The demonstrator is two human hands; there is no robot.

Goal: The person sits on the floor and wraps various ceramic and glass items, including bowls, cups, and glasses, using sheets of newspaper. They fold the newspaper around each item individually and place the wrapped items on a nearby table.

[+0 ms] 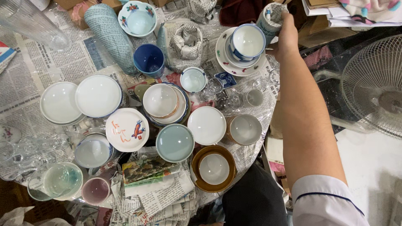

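Note:
My right hand (287,34) reaches far across the table and grips a newspaper-wrapped item (270,17) at the back right edge. Just left of it a white and blue bowl (248,41) sits stacked on a patterned plate (222,58). My right arm in a white sleeve (322,201) runs along the table's right side. My left hand is not in view.
A newspaper-covered table (29,79) is crowded with bowls, plates and cups: a dark blue cup (149,59), a carrot-painted plate (127,129), a pale green bowl (175,142), a brown saucer (207,184), clear glasses (25,146). A white fan (377,83) stands at right.

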